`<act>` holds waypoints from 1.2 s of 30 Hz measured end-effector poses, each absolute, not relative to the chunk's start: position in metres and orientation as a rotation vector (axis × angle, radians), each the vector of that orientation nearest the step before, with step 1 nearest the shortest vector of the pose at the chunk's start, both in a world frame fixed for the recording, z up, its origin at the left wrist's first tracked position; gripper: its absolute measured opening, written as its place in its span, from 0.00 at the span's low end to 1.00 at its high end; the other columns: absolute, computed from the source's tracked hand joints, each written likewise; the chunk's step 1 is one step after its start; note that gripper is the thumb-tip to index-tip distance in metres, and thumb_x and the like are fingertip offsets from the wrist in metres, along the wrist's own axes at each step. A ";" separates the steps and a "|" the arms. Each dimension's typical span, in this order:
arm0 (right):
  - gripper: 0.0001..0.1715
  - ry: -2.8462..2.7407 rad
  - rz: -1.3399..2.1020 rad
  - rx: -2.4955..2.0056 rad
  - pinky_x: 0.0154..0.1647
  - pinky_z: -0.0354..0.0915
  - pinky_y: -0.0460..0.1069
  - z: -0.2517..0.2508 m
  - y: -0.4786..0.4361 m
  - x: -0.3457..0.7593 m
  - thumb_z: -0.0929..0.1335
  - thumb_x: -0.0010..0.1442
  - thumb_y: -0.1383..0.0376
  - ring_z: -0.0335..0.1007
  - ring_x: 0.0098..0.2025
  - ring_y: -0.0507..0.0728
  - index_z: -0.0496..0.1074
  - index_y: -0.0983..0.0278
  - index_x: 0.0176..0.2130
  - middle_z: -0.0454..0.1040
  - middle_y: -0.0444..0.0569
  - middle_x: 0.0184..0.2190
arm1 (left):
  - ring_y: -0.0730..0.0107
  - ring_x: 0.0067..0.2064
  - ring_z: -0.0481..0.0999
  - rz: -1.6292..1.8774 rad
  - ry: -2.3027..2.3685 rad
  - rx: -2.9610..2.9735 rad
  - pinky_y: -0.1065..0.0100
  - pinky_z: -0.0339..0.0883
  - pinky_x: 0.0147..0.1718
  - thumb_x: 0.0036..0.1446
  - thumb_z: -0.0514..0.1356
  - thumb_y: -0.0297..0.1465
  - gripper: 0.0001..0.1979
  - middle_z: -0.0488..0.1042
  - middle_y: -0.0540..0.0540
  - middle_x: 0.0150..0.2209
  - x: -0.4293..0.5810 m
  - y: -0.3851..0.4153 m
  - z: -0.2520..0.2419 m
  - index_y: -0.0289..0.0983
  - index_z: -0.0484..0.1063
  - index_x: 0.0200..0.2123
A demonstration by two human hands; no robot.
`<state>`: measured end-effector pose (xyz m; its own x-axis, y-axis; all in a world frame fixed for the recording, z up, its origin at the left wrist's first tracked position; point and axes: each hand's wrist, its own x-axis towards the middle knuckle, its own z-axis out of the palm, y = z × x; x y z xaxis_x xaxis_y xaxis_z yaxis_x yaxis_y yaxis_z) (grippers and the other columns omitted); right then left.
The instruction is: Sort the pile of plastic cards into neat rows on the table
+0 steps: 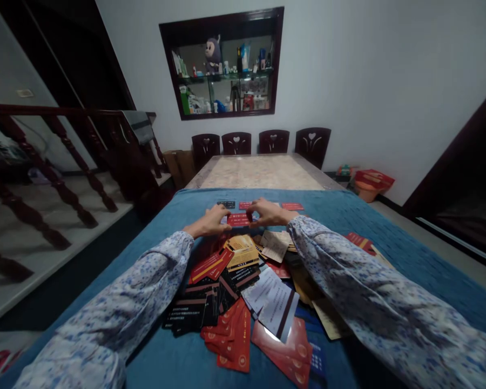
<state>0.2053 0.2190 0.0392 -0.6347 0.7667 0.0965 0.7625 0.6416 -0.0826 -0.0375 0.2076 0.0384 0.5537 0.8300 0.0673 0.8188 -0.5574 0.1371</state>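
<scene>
Both my arms in blue-flowered sleeves reach forward over a blue cloth [372, 216]. My left hand [210, 220] and my right hand [269, 212] meet on a red card [238, 219], fingers curled onto its two ends. Just beyond lie a black card [225, 204] and two red cards [292, 206] in a row. Between my forearms spreads a loose pile of cards [243, 292], red, black, gold and white, overlapping one another.
The cloth covers the near part of a long stone-topped table [261, 172] with several dark chairs [272, 141] at its far end. A wooden stair railing [56, 156] runs on the left. A wall cabinet [224, 65] holds bottles. Red boxes [370, 181] lie on the floor right.
</scene>
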 end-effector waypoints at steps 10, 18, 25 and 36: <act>0.19 -2.722 0.056 -1.367 0.49 0.61 0.49 0.038 0.258 0.227 0.74 0.55 0.56 0.72 0.48 0.62 0.82 0.65 0.43 0.79 0.54 0.43 | 0.45 0.60 0.68 0.088 1.451 2.725 0.52 0.65 0.56 0.56 0.64 0.37 0.23 0.72 0.36 0.56 -0.007 0.251 0.041 0.37 0.75 0.54; 0.23 -2.656 0.100 -1.522 0.44 0.63 0.47 0.033 0.283 0.235 0.73 0.55 0.56 0.74 0.47 0.61 0.82 0.65 0.48 0.81 0.53 0.45 | 0.48 0.61 0.67 0.009 1.484 2.751 0.54 0.64 0.56 0.57 0.62 0.37 0.24 0.71 0.37 0.57 0.007 0.284 0.038 0.38 0.74 0.56; 0.26 -2.624 0.131 -1.567 0.45 0.64 0.47 0.027 0.304 0.242 0.74 0.54 0.54 0.74 0.48 0.62 0.82 0.63 0.49 0.82 0.52 0.45 | 0.45 0.61 0.66 0.020 1.513 2.726 0.50 0.63 0.57 0.56 0.62 0.37 0.24 0.71 0.37 0.59 0.015 0.305 0.029 0.38 0.74 0.56; 0.25 -2.637 0.053 -1.717 0.48 0.66 0.52 0.023 0.316 0.236 0.74 0.55 0.52 0.69 0.55 0.67 0.82 0.60 0.50 0.79 0.55 0.51 | 0.39 0.60 0.63 -0.010 1.513 2.716 0.42 0.58 0.57 0.54 0.64 0.36 0.20 0.73 0.35 0.55 0.024 0.329 0.020 0.37 0.78 0.50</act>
<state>0.2361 0.3155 0.0225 -0.4044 0.9143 -0.0228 0.9145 0.4038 -0.0250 0.0243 0.3287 0.0199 0.5264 0.8499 -0.0214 0.8502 -0.5259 0.0249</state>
